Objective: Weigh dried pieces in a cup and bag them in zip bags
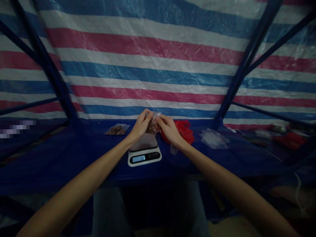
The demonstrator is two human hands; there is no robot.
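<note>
Between my two hands hangs a small clear plastic bag (153, 125) with brown bits in it, held over the back of a kitchen scale (144, 158). My left hand (142, 124) pinches the bag's top on one side. On the other side my right hand (169, 126) grips its upper edge, fingers closed. The scale's lit display appears to read 0.0, and its plate is partly hidden by my left hand and the bag. A red plastic bag (185, 131) lies just behind my right hand. Under my right wrist stands a small clear plastic cup (173, 149).
Another filled clear bag (118, 129) lies left on the blue table (98, 158). Several flat clear bags (213, 139) are piled at the right. Blue metal posts (233, 79) rise on both sides, before a striped plastic sheet (148, 72).
</note>
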